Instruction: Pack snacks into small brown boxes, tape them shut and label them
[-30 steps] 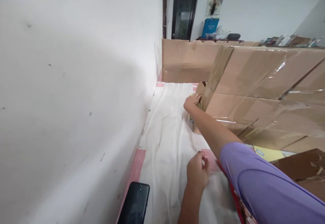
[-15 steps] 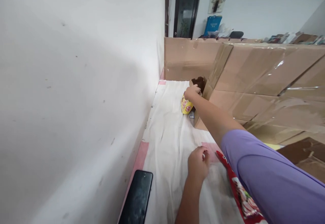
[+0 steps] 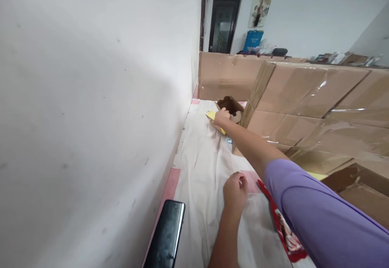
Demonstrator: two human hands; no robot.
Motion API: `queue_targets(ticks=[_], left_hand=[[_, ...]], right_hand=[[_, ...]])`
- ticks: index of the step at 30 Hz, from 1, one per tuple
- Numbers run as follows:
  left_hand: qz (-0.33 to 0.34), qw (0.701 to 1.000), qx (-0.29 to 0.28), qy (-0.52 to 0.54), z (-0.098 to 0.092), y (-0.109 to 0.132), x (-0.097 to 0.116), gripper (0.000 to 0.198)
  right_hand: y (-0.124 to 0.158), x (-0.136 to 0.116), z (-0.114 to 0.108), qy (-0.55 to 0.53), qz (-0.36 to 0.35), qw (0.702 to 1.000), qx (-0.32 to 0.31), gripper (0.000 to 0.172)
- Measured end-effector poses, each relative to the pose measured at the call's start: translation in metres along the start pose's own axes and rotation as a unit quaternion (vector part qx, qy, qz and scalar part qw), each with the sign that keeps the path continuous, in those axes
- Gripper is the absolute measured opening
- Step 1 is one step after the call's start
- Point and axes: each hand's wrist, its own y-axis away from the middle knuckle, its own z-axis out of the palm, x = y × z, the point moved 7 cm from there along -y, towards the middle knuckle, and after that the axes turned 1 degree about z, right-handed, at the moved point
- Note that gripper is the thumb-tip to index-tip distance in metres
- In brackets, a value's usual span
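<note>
Stretched far forward, my right hand (image 3: 223, 117) is closed on a yellow packet (image 3: 210, 114) with red print. The packet sticks out on the left of the hand and below it; my fingertips are partly hidden. Just behind the hand, an open brown cardboard box (image 3: 231, 102) leans against the stacked cartons, its dark inside showing. My left hand (image 3: 235, 191) rests on the white cloth (image 3: 200, 162), fingers curled inward, and I cannot make out anything in them. Right of it lies a red printed bag (image 3: 287, 231), partly covered by my purple sleeve.
A black phone (image 3: 165, 233) lies by the white wall (image 3: 106, 118) on the left. Taped cardboard (image 3: 291, 97) forms a barrier at the back and right. Another open cardboard box (image 3: 358, 191) stands at the right. A small blue-and-white item (image 3: 229, 141) lies near the barrier.
My right hand has shifted left and slightly down, and the yellow packet has tipped from upright to a slant. The small cardboard box has moved left and shows more of its opening. My left hand stays put.
</note>
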Motion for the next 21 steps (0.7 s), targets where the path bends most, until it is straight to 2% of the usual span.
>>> queue_targets(ticks=[2, 4, 6, 8, 11, 14, 16, 18, 20, 21], left_hand=[[0.015, 1.0, 0.004, -0.017, -0.003, 0.001, 0.003, 0.02], [0.037, 0.999, 0.004, -0.037, -0.004, 0.003, 0.006, 0.02], [0.073, 0.996, -0.004, -0.056, -0.002, 0.004, 0.013, 0.022], [0.126, 0.989, -0.023, -0.071, 0.004, 0.008, 0.025, 0.024], [0.243, 0.963, -0.082, -0.085, 0.031, 0.025, 0.053, 0.023], [0.364, 0.912, -0.162, -0.093, 0.078, 0.067, 0.082, 0.013], [0.449, 0.862, -0.212, -0.104, 0.113, 0.107, 0.096, 0.012], [0.542, 0.792, -0.25, -0.128, 0.144, 0.148, 0.104, 0.019], [0.574, 0.763, -0.272, -0.124, 0.163, 0.17, 0.105, 0.019], [0.573, 0.765, -0.271, -0.116, 0.167, 0.174, 0.105, 0.019]], right_hand=[[0.015, -0.012, -0.016, 0.0, -0.049, 0.999, 0.021, 0.065], [0.037, -0.025, -0.034, 0.007, -0.136, 0.99, 0.041, 0.062], [0.072, -0.034, -0.047, 0.03, -0.273, 0.96, 0.053, 0.059], [0.119, -0.028, -0.049, 0.063, -0.402, 0.912, 0.049, 0.055], [0.187, 0.014, -0.03, 0.132, -0.497, 0.858, 0.0, 0.041], [0.236, 0.069, -0.004, 0.195, -0.539, 0.816, -0.071, 0.034], [0.256, 0.098, -0.001, 0.206, -0.546, 0.809, -0.069, 0.034], [0.271, 0.119, -0.002, 0.198, -0.552, 0.808, -0.059, 0.036], [0.282, 0.134, 0.001, 0.176, -0.545, 0.817, -0.073, 0.039], [0.286, 0.141, 0.003, 0.166, -0.534, 0.825, -0.081, 0.042]])
